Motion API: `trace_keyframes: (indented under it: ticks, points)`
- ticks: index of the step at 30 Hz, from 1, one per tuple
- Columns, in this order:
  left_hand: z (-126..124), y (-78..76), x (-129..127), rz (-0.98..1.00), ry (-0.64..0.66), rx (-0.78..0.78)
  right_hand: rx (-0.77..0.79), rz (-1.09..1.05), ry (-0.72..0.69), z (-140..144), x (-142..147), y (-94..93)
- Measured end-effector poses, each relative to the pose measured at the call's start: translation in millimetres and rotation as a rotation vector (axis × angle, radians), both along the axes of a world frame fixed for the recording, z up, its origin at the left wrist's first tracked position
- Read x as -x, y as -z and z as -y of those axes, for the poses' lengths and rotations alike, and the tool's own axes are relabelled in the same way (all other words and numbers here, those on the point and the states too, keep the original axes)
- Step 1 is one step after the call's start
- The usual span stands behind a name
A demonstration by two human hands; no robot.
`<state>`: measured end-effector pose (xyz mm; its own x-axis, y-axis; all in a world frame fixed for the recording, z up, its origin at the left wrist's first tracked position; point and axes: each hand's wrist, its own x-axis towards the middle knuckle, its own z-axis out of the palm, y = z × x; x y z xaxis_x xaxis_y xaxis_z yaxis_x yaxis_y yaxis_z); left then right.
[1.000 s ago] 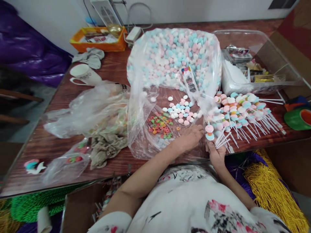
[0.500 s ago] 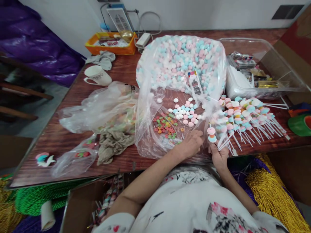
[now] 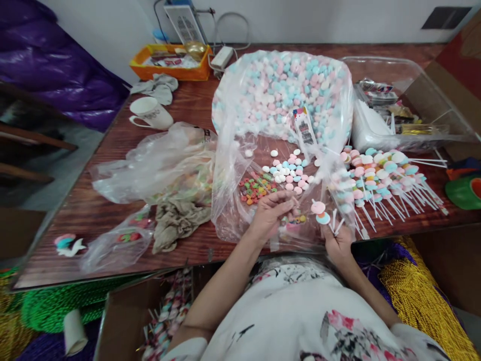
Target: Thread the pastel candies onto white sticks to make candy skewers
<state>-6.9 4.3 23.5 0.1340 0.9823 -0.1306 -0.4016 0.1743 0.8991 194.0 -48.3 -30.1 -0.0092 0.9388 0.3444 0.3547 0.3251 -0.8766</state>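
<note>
My right hand (image 3: 338, 244) grips several white sticks (image 3: 335, 220). One of them carries pink, white and pale blue rounded pieces (image 3: 318, 206), tilted to the left. To its left, my left hand (image 3: 271, 214) has thumb and fingers pinched together over the clear plastic; what they hold, if anything, is too small to make out. Just beyond its fingers lie loose pink, blue and white pieces (image 3: 288, 169) and a patch of small coloured rings (image 3: 255, 187). A few more rings (image 3: 297, 219) show beside that hand.
A large clear bag (image 3: 278, 95) of pastel pieces stands behind. Filled sticks (image 3: 379, 173) lie piled to the right, before a clear plastic bin (image 3: 417, 140). Leftward are a crumpled cloth (image 3: 175, 225), plastic bags (image 3: 150, 170) and a white mug (image 3: 156, 118).
My left hand has moved left and slightly up, away from my right hand, uncovering a few rings. The pieces on the stick in my right hand have tipped to the left.
</note>
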Motion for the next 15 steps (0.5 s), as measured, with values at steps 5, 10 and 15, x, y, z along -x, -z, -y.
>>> trace_keyframes:
  ticks: [5,10,15]
  points:
    - [5,-13.5,9,0.255,-0.038,0.158,-0.081,0.160,-0.202,-2,9,-17.9]
    - [8,-15.6,8,0.239,-0.101,0.161,-0.081,0.279,-0.253,-4,8,-19.3]
    - [7,-12.3,13,0.116,-0.135,0.109,-0.096,0.360,-0.236,-3,5,-15.6]
